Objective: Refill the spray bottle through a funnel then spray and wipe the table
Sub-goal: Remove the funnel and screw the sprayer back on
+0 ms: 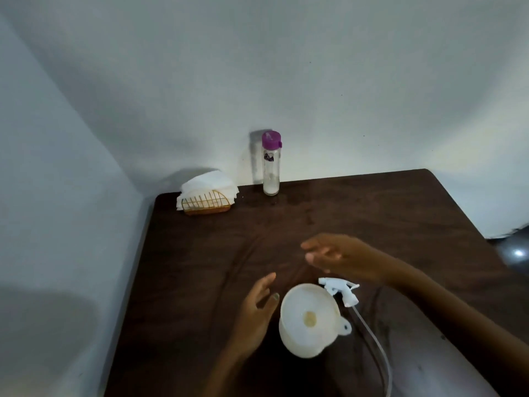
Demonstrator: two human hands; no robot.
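White plastic funnel (310, 319) seated upright, near bench (200, 282) edge | purple-capped bottle (271, 163) upright at far edge, ahead of both hands | right hand (340, 256) nearer, fingers spread, empty | left hand (254, 310) beside funnel, fingers spread, not touching.

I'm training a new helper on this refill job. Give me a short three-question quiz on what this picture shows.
1. True or false: the spray head is screwed onto a bottle.
2. Which stands at the table's far edge? A) funnel B) purple-capped bottle C) spray head
3. Fill in: the napkins sit in a ____ holder.

Key: 1. False: it lies on the table beside the funnel, tube trailing. 2. B. 3. Wire. Neither the left hand nor the right hand holds anything.
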